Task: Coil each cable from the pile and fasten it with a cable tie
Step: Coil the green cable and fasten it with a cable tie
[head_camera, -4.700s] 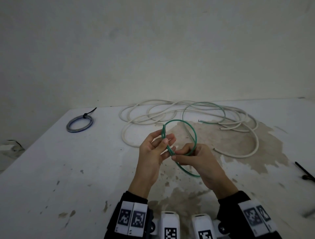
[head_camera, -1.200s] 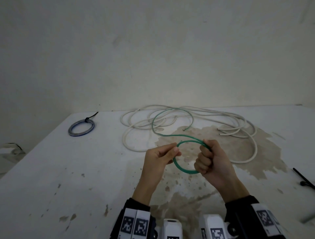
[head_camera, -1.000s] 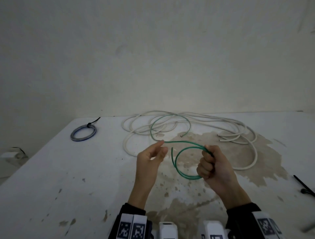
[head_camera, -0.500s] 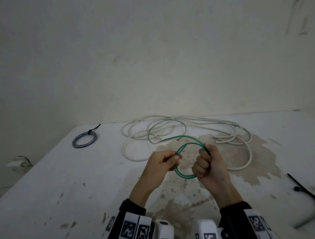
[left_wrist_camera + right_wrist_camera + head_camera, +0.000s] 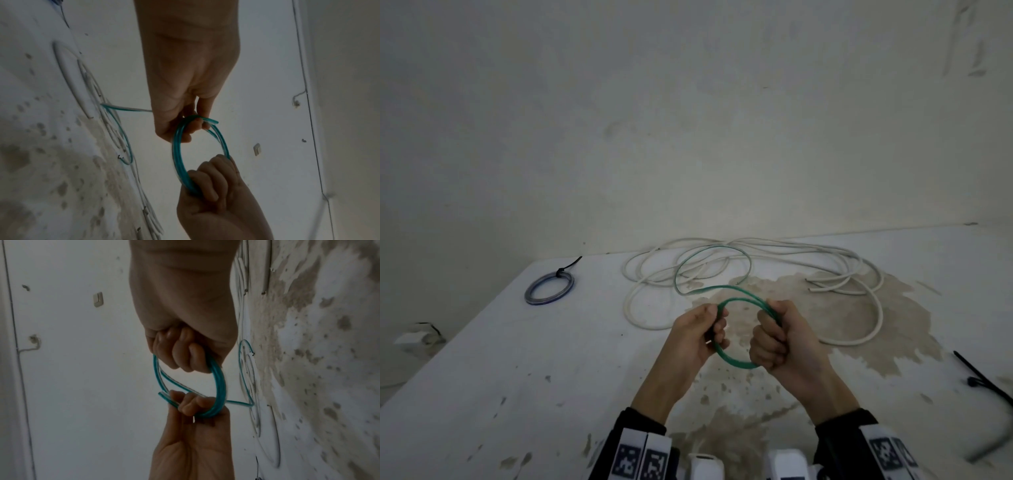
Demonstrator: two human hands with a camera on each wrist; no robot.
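Above the stained table, a small green cable coil, both hands' fingers curled round it.

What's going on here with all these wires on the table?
A person is winding a thin green cable into a small coil. The left hand pinches one side of the loop, and the right hand grips the other in a fist. The loose tail lies across the tangled white cable pile. A blue coil already tied lies on the stained white table, and black cable ties lie at right.
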